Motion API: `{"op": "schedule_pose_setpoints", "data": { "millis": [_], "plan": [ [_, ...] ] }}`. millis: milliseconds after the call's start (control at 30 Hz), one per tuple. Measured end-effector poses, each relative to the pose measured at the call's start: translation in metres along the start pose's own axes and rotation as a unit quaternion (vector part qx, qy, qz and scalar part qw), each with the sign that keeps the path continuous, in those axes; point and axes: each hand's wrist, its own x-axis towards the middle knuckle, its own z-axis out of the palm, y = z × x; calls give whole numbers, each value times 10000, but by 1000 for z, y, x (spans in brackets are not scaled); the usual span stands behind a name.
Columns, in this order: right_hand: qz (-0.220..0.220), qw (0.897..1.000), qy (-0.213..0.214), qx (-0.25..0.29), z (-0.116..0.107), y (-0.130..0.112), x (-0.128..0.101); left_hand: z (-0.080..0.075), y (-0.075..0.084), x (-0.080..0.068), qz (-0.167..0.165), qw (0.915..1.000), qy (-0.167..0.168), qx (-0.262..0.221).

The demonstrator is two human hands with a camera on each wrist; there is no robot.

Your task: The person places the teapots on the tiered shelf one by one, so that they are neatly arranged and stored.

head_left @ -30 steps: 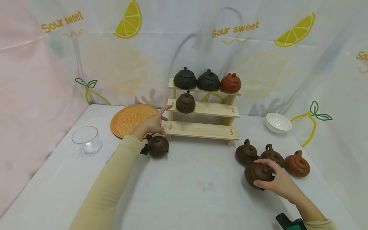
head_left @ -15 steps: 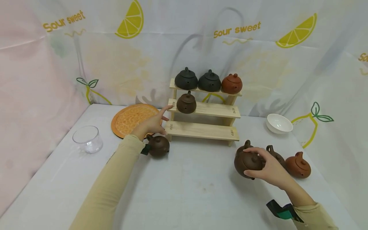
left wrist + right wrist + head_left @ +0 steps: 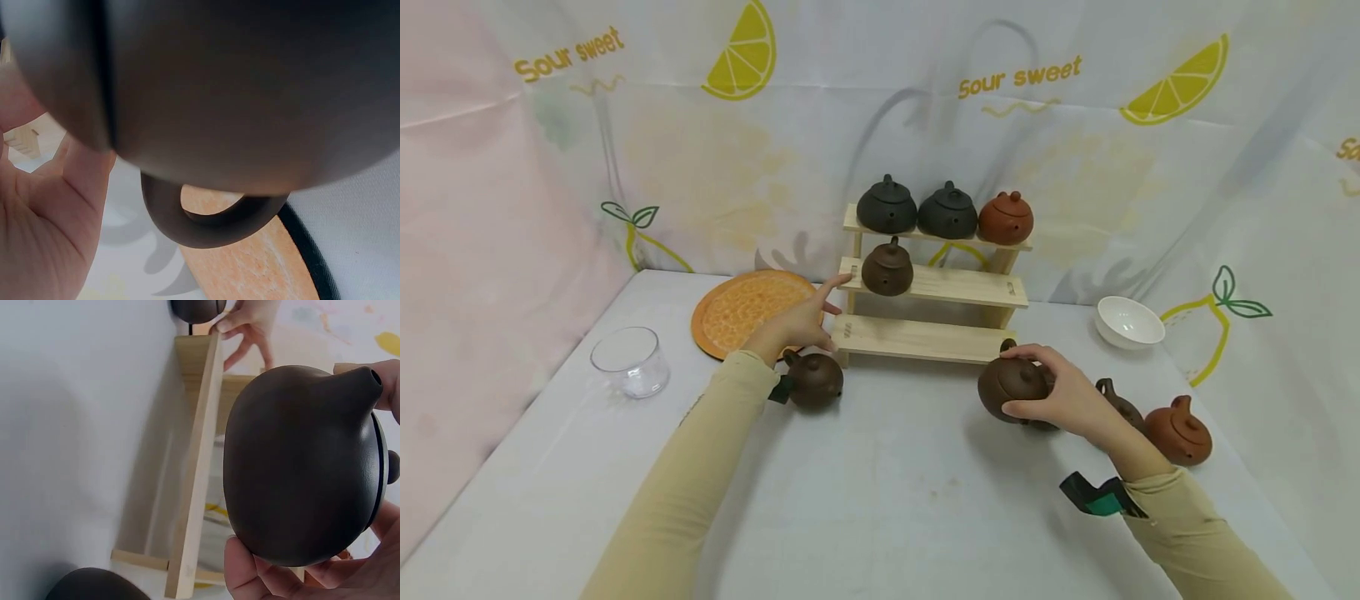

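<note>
in the head view, a white tabletop (image 3: 925, 500), faintly smudged toward its middle, spreads before you; behind it hangs a white cloth (image 3: 865, 67) printed with yellow lemon slices and "sour sweet" lettering, with a pinkish cloth (image 3: 452, 208) at left; your left hand (image 3: 793, 323), its fingers spread and released, touches the left end of the wooden rack (image 3: 917, 337); your right hand (image 3: 1067, 396) grasps a brown teapot (image 3: 1009, 387) between thumb and fingers, raised over the table by the rack's near right corner; a round orange mat (image 3: 737, 312) and a clear glass bowl (image 3: 628, 362) lie left, a white bowl (image 3: 1129, 323) far right;

the left wrist view gives you the full loop handle (image 3: 206, 225) of the second brown teapot (image 3: 206, 112), plus the mat's dark edge; from there alone you cannot tell what the fingers do;

the right wrist view shows your held teapot's spout (image 3: 350, 387) with its round hole, and the gap beneath the lowest shelf (image 3: 200, 462); your left thumb meets that shelf's end
</note>
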Motion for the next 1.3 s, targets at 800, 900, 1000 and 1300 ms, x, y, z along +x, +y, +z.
{"op": "schedule_pose_setpoints", "data": {
  "millis": [800, 900, 1000, 1300],
  "plan": [
    [79, 9995, 42, 308, -1, -25, 89, 0, 5, -4, 7, 10000, 22, 71],
    [77, 9992, 17, 392, -1, -27, 99, 1, 5, -4, -27, 10000, 6, 83],
    [82, 9989, 38, 466, -2, -29, 109, 1, 4, -3, 23, 10000, -22, 34],
    [-100, 9985, 404, 368, -1, -32, 136, 0, 4, -2, 57, 10000, -15, 52]
  ]
}}
